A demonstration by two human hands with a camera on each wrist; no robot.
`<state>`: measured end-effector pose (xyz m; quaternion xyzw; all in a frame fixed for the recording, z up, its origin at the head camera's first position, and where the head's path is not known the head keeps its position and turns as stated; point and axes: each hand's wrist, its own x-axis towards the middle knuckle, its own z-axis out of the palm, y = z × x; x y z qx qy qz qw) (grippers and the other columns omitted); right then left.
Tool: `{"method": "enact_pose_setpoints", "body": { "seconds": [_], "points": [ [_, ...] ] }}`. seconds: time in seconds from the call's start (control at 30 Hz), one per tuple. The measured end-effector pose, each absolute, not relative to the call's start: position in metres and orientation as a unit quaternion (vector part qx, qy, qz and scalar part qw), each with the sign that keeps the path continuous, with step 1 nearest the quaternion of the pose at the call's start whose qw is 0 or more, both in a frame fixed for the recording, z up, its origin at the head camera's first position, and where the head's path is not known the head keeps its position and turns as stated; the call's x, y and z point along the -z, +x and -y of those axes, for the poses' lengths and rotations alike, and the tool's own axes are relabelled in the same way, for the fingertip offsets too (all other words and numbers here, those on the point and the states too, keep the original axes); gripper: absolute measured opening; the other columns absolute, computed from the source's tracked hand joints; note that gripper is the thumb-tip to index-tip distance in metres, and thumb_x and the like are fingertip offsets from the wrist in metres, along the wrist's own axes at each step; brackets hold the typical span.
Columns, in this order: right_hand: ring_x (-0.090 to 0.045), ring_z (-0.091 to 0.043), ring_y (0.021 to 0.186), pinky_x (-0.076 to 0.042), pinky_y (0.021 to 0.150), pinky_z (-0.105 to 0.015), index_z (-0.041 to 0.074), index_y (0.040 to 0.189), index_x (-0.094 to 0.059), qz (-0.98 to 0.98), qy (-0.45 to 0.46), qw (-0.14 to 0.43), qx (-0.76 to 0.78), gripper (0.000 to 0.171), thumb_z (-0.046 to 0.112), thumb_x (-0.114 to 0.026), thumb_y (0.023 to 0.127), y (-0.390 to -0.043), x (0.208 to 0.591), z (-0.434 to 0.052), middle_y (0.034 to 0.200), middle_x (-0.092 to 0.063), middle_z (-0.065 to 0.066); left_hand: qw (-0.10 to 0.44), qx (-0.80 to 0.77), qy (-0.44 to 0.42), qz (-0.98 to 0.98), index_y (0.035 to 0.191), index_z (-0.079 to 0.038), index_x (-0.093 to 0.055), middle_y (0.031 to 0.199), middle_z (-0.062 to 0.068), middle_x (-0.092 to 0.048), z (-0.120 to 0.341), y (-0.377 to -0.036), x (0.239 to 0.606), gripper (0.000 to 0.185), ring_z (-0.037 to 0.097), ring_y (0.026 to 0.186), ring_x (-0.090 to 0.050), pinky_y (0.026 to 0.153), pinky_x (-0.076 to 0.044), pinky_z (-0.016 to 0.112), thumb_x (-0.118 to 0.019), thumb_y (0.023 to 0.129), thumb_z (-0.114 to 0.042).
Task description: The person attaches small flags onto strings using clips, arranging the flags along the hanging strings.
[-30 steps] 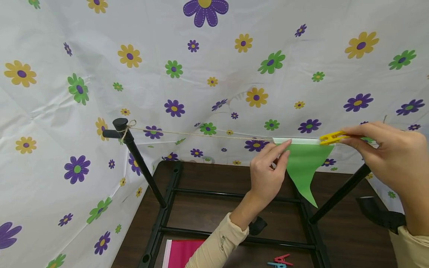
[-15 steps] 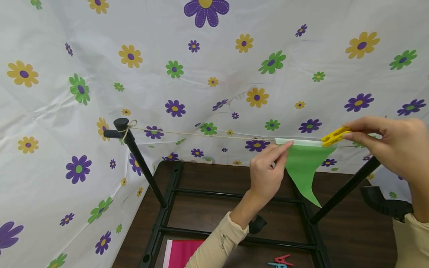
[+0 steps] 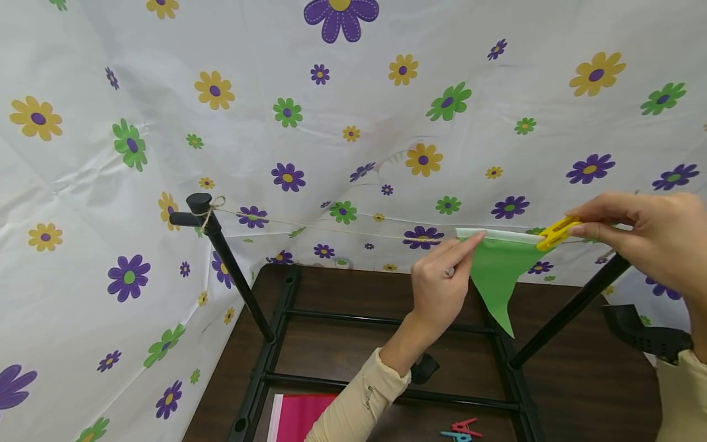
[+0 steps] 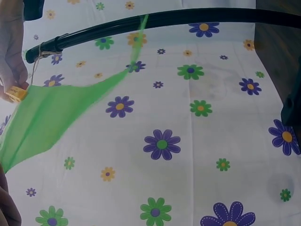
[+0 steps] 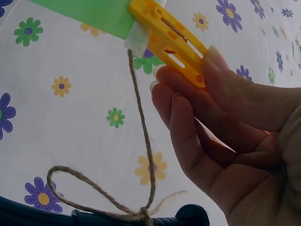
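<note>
A green pennant flag (image 3: 498, 270) with a white top strip hangs at the twine (image 3: 331, 229). Its upper left part is pinched between the thumb and index finger of my left hand (image 3: 439, 285). At the strip's right end sits a yellow clothespin (image 3: 556, 234), which my right hand (image 3: 654, 239) grips by its tail end. In the right wrist view the clothespin (image 5: 169, 40) lies over the corner of the flag's white strip, close to where the twine emerges. The left wrist view has the flag (image 4: 51, 117) stretched between both hands.
The twine is tied to a black post (image 3: 234, 270) of a black frame (image 3: 386, 320) on a dark table. Near the front lie a pink flag (image 3: 301, 417), a red clothespin (image 3: 465, 425) and a blue clothespin (image 3: 456, 436). A flowered cloth (image 3: 248, 49) hangs behind.
My right hand and the yellow clothespin have shifted slightly to the right. The flag's lower tip has swung left, and the twine sags a little more. My left hand has barely moved.
</note>
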<state>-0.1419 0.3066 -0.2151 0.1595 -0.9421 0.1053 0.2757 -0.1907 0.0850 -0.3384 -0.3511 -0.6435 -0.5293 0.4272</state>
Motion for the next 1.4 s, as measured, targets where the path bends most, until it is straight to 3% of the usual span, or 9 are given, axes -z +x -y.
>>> {"method": "enact_pose_setpoints", "body": {
  "seconds": [0.1,0.33,0.5,0.7,0.93,1.07,1.17,1.37,1.4],
  "points": [
    [-0.066,-0.043,0.068,-0.03,0.06,0.002,-0.007,0.093,-0.074,0.941,0.168,0.276,-0.102,0.024,-0.019,-0.082,0.073,-0.142,0.216,-0.306,0.083,-0.071,-0.026,0.428,0.528,-0.347,0.646,0.115,0.002,-0.077,0.07,0.004,-0.063,-0.085,-0.191,0.338,0.023,0.001,0.058,-0.029,0.055,-0.024,0.011,-0.064,0.097,0.008],
    [-0.065,-0.035,0.063,-0.038,0.05,-0.014,-0.002,0.094,-0.075,0.94,0.181,0.277,-0.081,0.022,-0.013,-0.082,0.076,-0.143,0.219,-0.308,0.082,-0.072,-0.022,0.427,0.524,-0.346,0.651,0.115,0.001,-0.077,0.07,0.003,-0.063,-0.086,-0.191,0.34,0.023,0.002,0.058,-0.031,0.055,-0.025,0.011,-0.064,0.098,0.008],
    [-0.067,-0.041,0.068,-0.037,0.051,-0.012,-0.003,0.096,-0.075,0.942,0.17,0.273,-0.098,0.021,-0.011,-0.082,0.078,-0.143,0.221,-0.307,0.083,-0.073,-0.023,0.421,0.527,-0.346,0.652,0.115,0.002,-0.077,0.076,0.005,-0.067,-0.086,-0.192,0.341,0.022,0.006,0.056,-0.039,0.054,-0.027,0.01,-0.064,0.098,0.006],
    [-0.067,-0.046,0.074,-0.039,0.05,-0.017,-0.005,0.102,-0.073,0.945,0.157,0.263,-0.112,0.022,-0.008,-0.081,0.082,-0.142,0.223,-0.306,0.088,-0.073,-0.026,0.406,0.537,-0.346,0.654,0.116,0.003,-0.076,0.081,0.007,-0.069,-0.086,-0.192,0.343,0.022,0.006,0.059,-0.05,0.053,-0.031,0.008,-0.066,0.097,0.005],
    [-0.064,-0.048,0.082,-0.033,0.052,-0.018,-0.007,0.118,-0.07,0.944,0.141,0.258,-0.149,0.028,0.001,-0.076,0.092,-0.141,0.227,-0.309,0.1,-0.072,-0.031,0.388,0.542,-0.34,0.664,0.119,0.001,-0.071,0.095,0.01,-0.068,-0.086,-0.19,0.347,0.022,0.011,0.06,-0.058,0.056,-0.039,0.005,-0.067,0.098,-0.001],
    [-0.061,-0.004,0.081,-0.033,0.053,-0.018,-0.004,0.123,-0.07,0.944,0.139,0.25,-0.163,0.032,0.005,-0.076,0.093,-0.141,0.229,-0.312,0.1,-0.073,-0.029,0.381,0.556,-0.337,0.657,0.119,0.001,-0.069,0.106,0.014,-0.065,-0.086,-0.189,0.348,0.022,0.012,0.06,-0.056,0.056,-0.041,0.006,-0.068,0.097,0.0],
    [-0.053,0.011,0.079,-0.033,0.054,-0.021,-0.003,0.127,-0.069,0.947,0.137,0.24,-0.161,0.034,0.007,-0.074,0.095,-0.142,0.23,-0.313,0.101,-0.073,-0.028,0.376,0.569,-0.332,0.652,0.118,0.002,-0.067,0.117,0.016,-0.062,-0.086,-0.189,0.348,0.022,0.013,0.061,-0.057,0.057,-0.044,0.009,-0.069,0.097,0.0],
    [-0.062,-0.005,0.077,-0.035,0.052,-0.027,-0.001,0.126,-0.069,0.949,0.148,0.235,-0.153,0.03,0.009,-0.07,0.099,-0.144,0.234,-0.313,0.101,-0.073,-0.025,0.366,0.579,-0.321,0.653,0.118,0.002,-0.065,0.132,0.018,-0.057,-0.085,-0.186,0.348,0.022,0.016,0.065,-0.062,0.057,-0.043,0.008,-0.069,0.097,0.0],
    [-0.066,-0.015,0.078,-0.036,0.052,-0.027,-0.002,0.126,-0.069,0.949,0.15,0.235,-0.15,0.029,0.01,-0.069,0.099,-0.145,0.235,-0.313,0.099,-0.073,-0.025,0.365,0.58,-0.321,0.653,0.118,0.002,-0.064,0.133,0.018,-0.056,-0.085,-0.186,0.347,0.022,0.016,0.065,-0.062,0.057,-0.043,0.008,-0.069,0.097,0.0]
  ]
}}
